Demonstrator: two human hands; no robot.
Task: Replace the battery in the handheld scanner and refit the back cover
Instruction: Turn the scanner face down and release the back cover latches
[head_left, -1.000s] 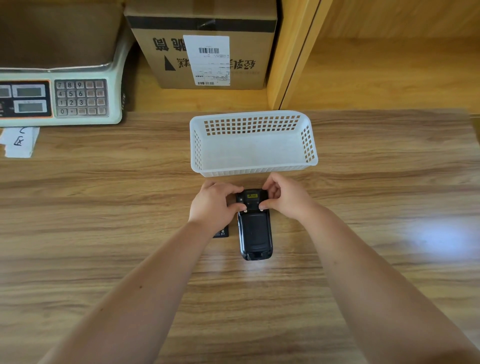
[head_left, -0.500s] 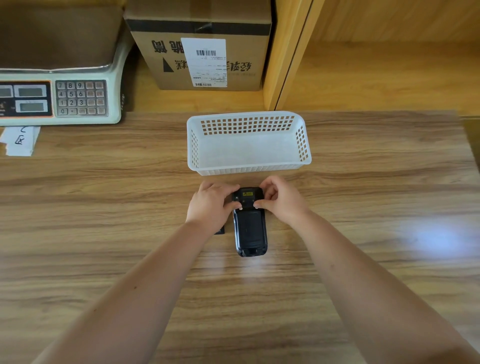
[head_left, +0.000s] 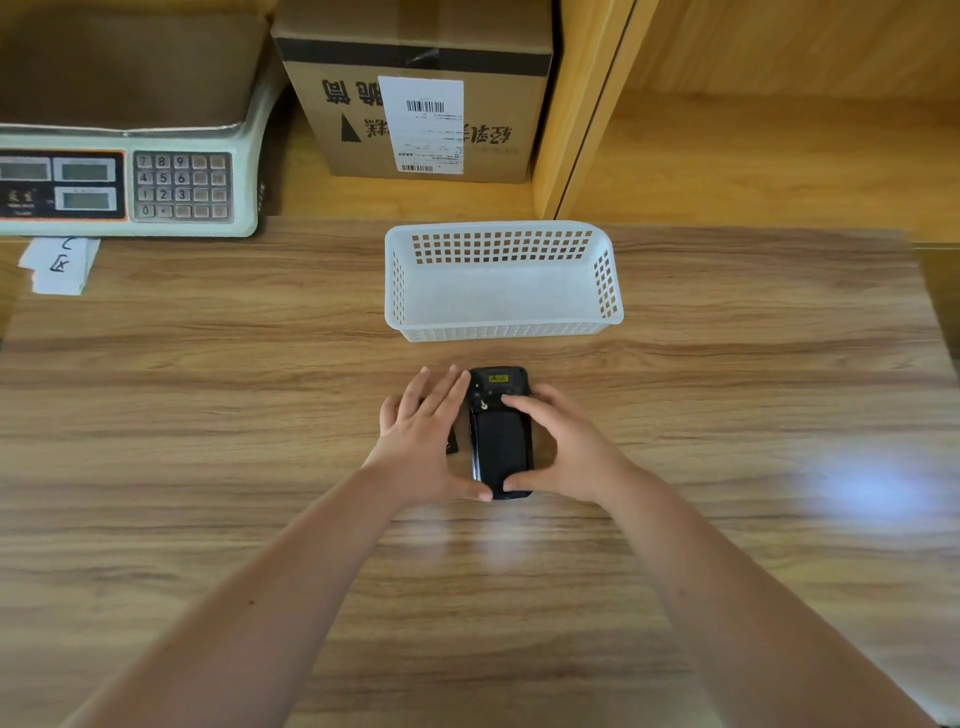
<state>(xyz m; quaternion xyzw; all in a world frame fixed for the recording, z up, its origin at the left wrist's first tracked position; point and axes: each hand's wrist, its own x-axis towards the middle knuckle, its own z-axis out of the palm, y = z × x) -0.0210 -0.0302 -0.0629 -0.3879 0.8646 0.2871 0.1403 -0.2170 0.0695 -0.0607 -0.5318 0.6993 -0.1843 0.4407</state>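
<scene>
The black handheld scanner (head_left: 500, 447) lies back side up on the wooden table, its back cover in place and a yellow label near its far end. My right hand (head_left: 569, 452) spans it lengthwise, forefinger on the upper back and thumb at the near end. My left hand (head_left: 421, 441) rests along its left side with fingers spread and flat, thumb touching the near end. A small black part (head_left: 453, 445), probably a battery, peeks out from under my left hand.
A white perforated basket (head_left: 498, 332) with nothing inside stands just beyond the scanner. At the back left is a weighing scale (head_left: 130, 182) with paper slips (head_left: 60, 265) in front. A cardboard box (head_left: 415, 104) sits on the shelf behind.
Both hands left the scanner's top end, where their fingertips pressed. The left fingers opened out flat beside it; the right hand slid down, its thumb now at the near end.
</scene>
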